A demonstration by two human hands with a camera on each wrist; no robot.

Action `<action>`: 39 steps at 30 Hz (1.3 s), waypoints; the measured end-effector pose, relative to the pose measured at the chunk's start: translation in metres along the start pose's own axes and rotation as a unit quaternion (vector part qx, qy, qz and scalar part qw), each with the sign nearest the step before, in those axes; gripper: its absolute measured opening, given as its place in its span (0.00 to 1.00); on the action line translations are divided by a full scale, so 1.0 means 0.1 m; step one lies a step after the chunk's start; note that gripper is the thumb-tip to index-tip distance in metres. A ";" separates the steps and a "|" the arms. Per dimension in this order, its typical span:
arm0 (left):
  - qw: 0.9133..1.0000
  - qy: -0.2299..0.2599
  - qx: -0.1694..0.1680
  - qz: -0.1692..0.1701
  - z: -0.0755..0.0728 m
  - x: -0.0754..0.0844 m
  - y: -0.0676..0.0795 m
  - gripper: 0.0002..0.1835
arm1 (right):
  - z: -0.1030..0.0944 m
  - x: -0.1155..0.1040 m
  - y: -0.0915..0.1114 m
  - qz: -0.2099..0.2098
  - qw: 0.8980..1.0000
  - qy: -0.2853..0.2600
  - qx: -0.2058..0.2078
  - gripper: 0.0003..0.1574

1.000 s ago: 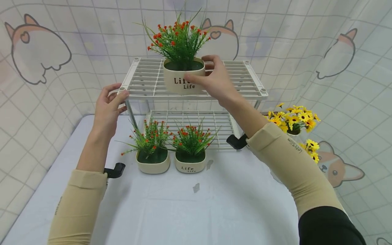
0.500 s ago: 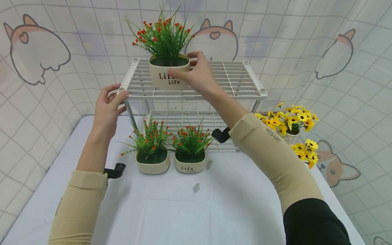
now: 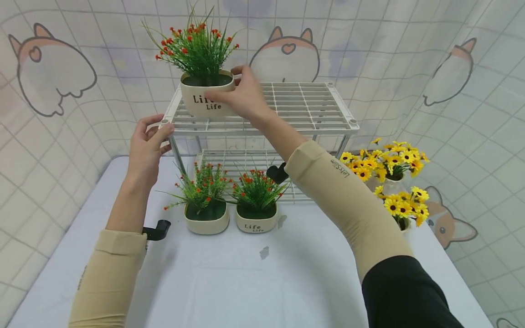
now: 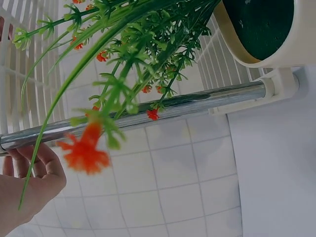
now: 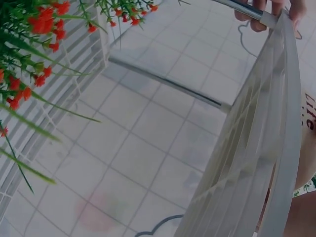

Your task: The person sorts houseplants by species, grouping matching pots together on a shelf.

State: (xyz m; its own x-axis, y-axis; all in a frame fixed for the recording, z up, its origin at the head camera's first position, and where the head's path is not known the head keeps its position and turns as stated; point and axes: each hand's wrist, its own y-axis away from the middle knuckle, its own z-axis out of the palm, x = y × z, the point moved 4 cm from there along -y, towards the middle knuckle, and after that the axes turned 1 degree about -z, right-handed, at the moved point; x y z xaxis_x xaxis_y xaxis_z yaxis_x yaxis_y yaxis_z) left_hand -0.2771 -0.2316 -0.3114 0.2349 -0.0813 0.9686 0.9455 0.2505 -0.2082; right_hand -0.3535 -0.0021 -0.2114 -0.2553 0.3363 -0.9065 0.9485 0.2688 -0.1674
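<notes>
While the left hand (image 3: pixel 147 146) held the rack's near left corner, the right hand (image 3: pixel 244 98) had just brought a cream pot (image 3: pixel 200 108) leftward along the upper shelf (image 3: pixel 229 133). A moment earlier that pot was closer to the middle; now it was at the left end, near the left hand but apart from it. Its right-hand fingers gripped the right side of the pot, thumb across the lettered near face and the others at the far side, and the red-flowered plant (image 3: pixel 197 52) in it stood upright. I couldn't tell whether the pot's base touched the wires. The left fingers were curled round the corner, by the top of the metal post (image 4: pixel 187 104), just as they had been. To me the shift meant the pot's place along the shelf was being settled, though with the grip unbroken it didn't look finished. Below, the left pot (image 3: pixel 207 226) and the right pot (image 3: pixel 256 224) sat unmoved on the worktop (image 3: pixel 221 291), side by side before the lower shelf (image 3: pixel 299 200).
</notes>
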 end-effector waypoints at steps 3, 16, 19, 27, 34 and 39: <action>1.000 0.002 0.006 0.001 0.02 0.00 0.03 0.20 | 0.02 0.00 -0.02 -0.004 1.000 0.000 -0.005 0.58; 1.000 -0.007 0.012 0.019 0.13 -0.05 0.08 0.19 | 0.05 0.08 -0.02 -0.019 1.000 0.021 0.005 0.58; 1.000 -0.007 0.014 0.021 0.13 -0.06 0.09 0.19 | 0.03 0.08 0.01 -0.028 0.999 0.038 -0.005 0.59; 0.999 -0.020 0.020 0.024 0.13 -0.02 0.07 0.20 | -0.22 0.06 0.29 -0.072 0.996 0.045 -0.008 0.47; 1.000 -0.020 0.015 0.006 0.13 -0.03 0.09 0.19 | -0.42 0.25 0.80 -0.136 0.989 -0.047 -0.018 0.31; 1.000 -0.011 -0.006 0.000 0.13 -0.02 0.08 0.22 | -0.50 0.43 1.23 -0.164 0.982 -0.082 -0.040 0.24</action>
State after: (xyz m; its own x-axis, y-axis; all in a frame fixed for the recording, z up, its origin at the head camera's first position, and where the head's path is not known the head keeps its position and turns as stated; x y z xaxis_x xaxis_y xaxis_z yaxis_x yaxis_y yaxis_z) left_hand -0.2725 -0.2170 -0.3131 0.2306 -0.0601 0.9712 0.9480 0.2387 -0.2103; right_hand -0.2572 0.0903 -0.2514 -0.5052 0.0711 -0.8601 0.8006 0.4108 -0.4363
